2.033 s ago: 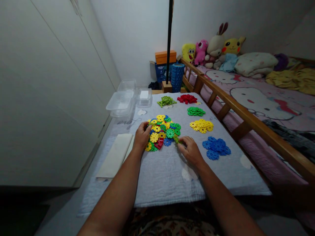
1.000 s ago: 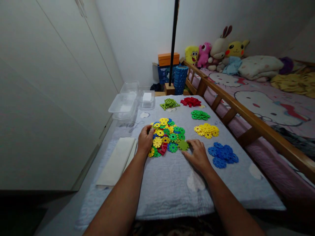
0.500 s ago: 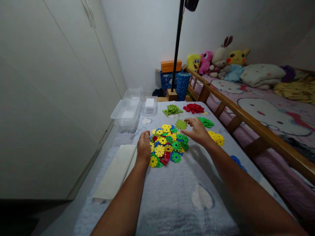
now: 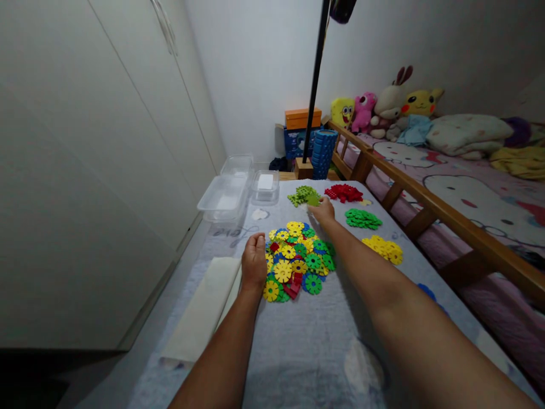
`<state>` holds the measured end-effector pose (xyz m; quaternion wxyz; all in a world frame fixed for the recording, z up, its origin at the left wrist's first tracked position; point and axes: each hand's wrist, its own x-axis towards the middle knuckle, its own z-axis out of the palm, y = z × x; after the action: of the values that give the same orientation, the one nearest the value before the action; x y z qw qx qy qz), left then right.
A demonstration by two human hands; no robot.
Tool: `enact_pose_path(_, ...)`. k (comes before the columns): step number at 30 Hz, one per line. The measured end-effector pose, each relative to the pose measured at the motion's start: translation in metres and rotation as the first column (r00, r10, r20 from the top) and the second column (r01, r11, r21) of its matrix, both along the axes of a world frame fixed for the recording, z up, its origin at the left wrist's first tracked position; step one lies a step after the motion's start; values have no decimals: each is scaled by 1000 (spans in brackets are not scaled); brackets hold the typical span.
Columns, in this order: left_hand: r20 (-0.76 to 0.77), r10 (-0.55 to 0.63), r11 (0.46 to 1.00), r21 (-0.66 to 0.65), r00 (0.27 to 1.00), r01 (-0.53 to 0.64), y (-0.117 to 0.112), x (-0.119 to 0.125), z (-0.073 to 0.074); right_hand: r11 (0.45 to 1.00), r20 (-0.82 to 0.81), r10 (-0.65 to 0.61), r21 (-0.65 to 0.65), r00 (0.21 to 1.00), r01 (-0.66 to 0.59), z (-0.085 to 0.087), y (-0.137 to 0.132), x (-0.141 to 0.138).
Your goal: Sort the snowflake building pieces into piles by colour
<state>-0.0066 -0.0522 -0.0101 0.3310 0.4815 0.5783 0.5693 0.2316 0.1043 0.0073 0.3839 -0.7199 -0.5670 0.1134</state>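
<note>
My right hand (image 4: 322, 211) reaches to the far side of the table, its fingers closed on a flat light-green toothed piece (image 4: 314, 199). That piece is at the near right edge of a heap of small light-green pieces (image 4: 301, 195). My left hand (image 4: 254, 262) rests along the left side of a mixed pile of plastic snowflake discs (image 4: 299, 265), with fingers loosely curled and nothing seen in them. Yellow, green and blue discs and a few red blocks (image 4: 292, 286) make up this pile.
Sorted heaps of red pieces (image 4: 344, 192), green discs (image 4: 363, 218), yellow discs (image 4: 384, 249) and blue discs (image 4: 427, 292) line the right side. Clear plastic containers (image 4: 223, 196) stand at the far left, with a folded cream cloth (image 4: 204, 309) nearer. A wooden bed rail (image 4: 419, 205) runs along the right.
My right hand has moved away from me, from beside the mixed pile to the light-green heap, closing on the light-green piece. My left hand keeps its place by the pile.
</note>
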Motion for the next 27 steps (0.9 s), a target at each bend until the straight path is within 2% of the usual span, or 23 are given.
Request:
enact_pose_path(4, -17, 3, 1000, 3, 1000, -3, -1, 1, 2, 988, -50, -141, -68, 989, 138, -1, 12, -3)
enact_pose_path(10, -10, 1, 1000, -21, 1000, -1, -4, 3, 9, 986, -22, -148, -82, 989, 146, -3, 9, -3)
enact_pose_path(15, 8, 3, 1000, -7, 1000, -3, -3, 3, 6, 992, -34, -124, -33, 992, 123, 3, -1, 0)
enact_pose_path(18, 0, -2, 1000, -2, 1000, 2, -2, 2, 5, 999, -26, -25, 44, 999, 26, 12, -14, -6)
enact_pose_path(20, -7, -1, 1000, 0, 1000, 1, -1, 2, 4, 985, -19, 174, 10, 985, -174, 20, -28, -17)
enact_pose_path(21, -9, 1, 1000, 1, 1000, -1, -1, 2, 3, 950, -14, 309, -34, 951, -310, 24, -35, -23)
enact_pose_path(22, -9, 4, 1000, 3, 1000, -4, -1, 2, 3, 891, -4, 446, -88, 895, -445, 28, -43, -30)
enact_pose_path(24, -4, 10, 1000, 13, 1000, -9, 0, 2, 1, 742, 45, 660, -194, 750, -642, 36, -59, -45)
enact_pose_path(26, 4, 15, 1000, 28, 1000, -15, 0, 2, 0, 635, 140, 769, -281, 624, -719, 43, -71, -59)
enact_pose_path(27, 9, 18, 999, 35, 1000, -18, 1, 2, -1, 612, 196, 790, -313, 581, -726, 45, -76, -65)
